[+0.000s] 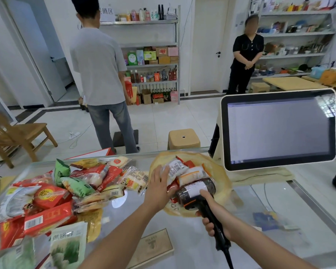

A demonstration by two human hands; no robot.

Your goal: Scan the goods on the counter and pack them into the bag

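My right hand [214,220] has its grip closed round the scanner [208,214], head aimed up and forward at the jar [197,189]; the jar lies on its side in the bag [219,171] on the surface [202,239], long axis running lower left to upper right, label facing me; my left hand [158,183] rests open and flat on a white packet [173,169] in the bag mouth; unscanned goods [62,191] lie heaped to the left, nearer my left hand
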